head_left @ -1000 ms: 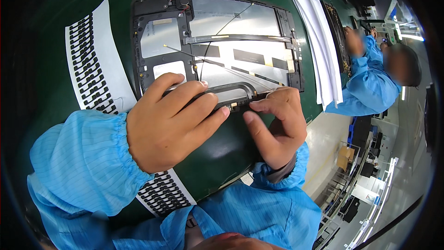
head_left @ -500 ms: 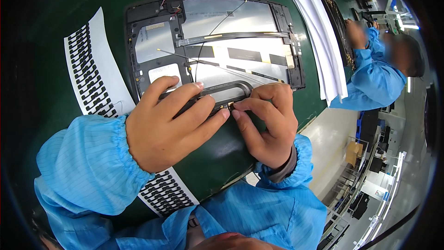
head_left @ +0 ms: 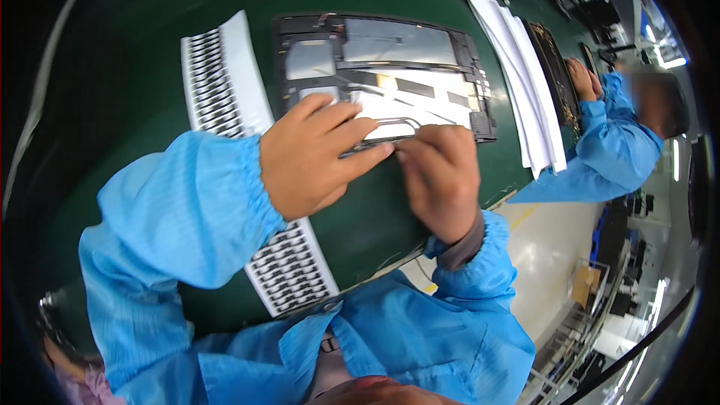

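Device panel (head_left: 397, 41), rectangular, glossy silver-and-black, lies upper centre under spread left hand (head_left: 319, 157), right hand (head_left: 446, 180) bunched, hold unclear.

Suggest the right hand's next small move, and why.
Perhaps have the right hand press lightly along the near edge of the open device: it is at that edge, while the left hand lies over the device's near side, seemingly steadying it.
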Motion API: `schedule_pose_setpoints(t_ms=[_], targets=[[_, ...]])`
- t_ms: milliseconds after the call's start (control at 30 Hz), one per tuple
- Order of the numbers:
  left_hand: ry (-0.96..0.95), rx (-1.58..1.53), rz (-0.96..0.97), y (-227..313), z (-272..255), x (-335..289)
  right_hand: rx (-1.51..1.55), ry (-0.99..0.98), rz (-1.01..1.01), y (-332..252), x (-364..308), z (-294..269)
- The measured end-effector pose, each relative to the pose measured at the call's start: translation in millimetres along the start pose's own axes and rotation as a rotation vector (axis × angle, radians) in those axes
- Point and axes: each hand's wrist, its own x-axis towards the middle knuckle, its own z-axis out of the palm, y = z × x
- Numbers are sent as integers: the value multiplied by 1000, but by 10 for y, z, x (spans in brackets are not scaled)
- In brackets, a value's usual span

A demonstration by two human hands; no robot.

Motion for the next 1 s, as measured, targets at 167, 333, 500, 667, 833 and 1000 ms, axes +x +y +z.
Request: schedule_pose_setpoints(t_ms=[167, 333, 500, 667, 833, 1000], targets=[[12, -23, -181, 128, -476, -528, 169, 60, 235, -470, -163, -66], [-142, 78, -347, 417, -329, -895, 160, -177, 72, -887, -146, 329], [-172, 127, -342, 411, -321, -908, 33, -160, 79, -1036, -137, 425], [-211, 143, -382, 423, -326, -903, 145, -90, 187, -1040, -159, 483], [-215, 140, -387, 432, -313, -899, 202, -68, 221, -1021, -222, 501], [-153, 138, -368, 416, -264, -910, 222, -71, 201, -963, -233, 382]])
